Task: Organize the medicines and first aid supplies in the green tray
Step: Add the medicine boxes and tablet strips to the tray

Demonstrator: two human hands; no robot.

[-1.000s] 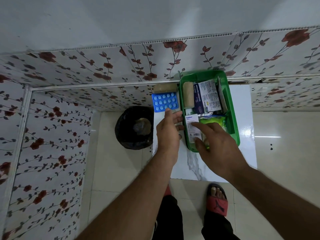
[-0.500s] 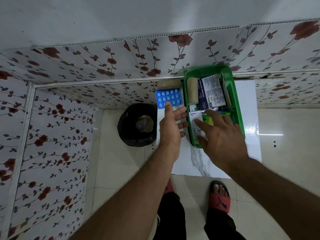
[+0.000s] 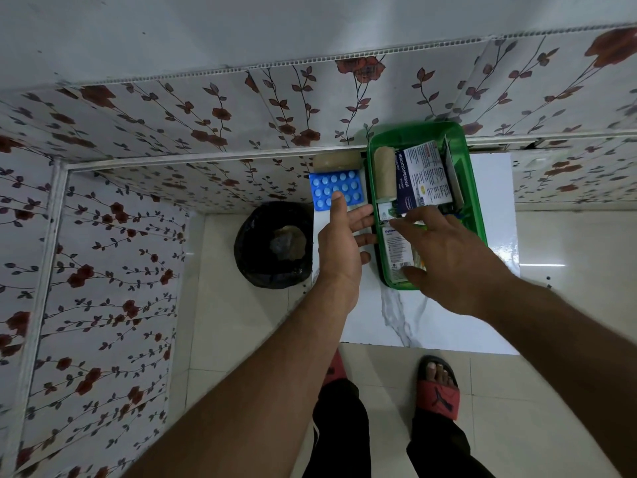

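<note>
The left hand (image 3: 339, 250) is spread flat and open over the white marble-patterned table (image 3: 431, 322), holding nothing, its thumb tip reaching onto the near edge of the blue blister pack (image 3: 336, 188). The fingers point across toward the left wall of the green tray (image 3: 477, 201) and seem to rest against it, though I cannot be sure they touch. The right hand (image 3: 448, 257) is inside the near end of the tray, fingers spread wide and loosely curled over a small white medicine box (image 3: 396, 251); thumb and forefinger bracket the box, but I cannot tell whether they have closed on it.

The tray sits at the back of the table against the flowered wall. In it, a tan bandage roll (image 3: 385, 175) lies along the left side, a medicated dressings packet (image 3: 424, 177) leans beside it, and another small carton sits just beyond the white box. Outside the tray, to its left, the blister pack lies flat with a second tan roll (image 3: 336, 162) just behind it.

All of this looks light. The blister pack should be thin, stiff and a bit slick on foil, so it is best pinched by a long edge, not pressed on the bubbles. The cartons would crush if squeezed hard; hold them by their narrow sides. The rolls are soft and can be grasped around the middle.
</note>
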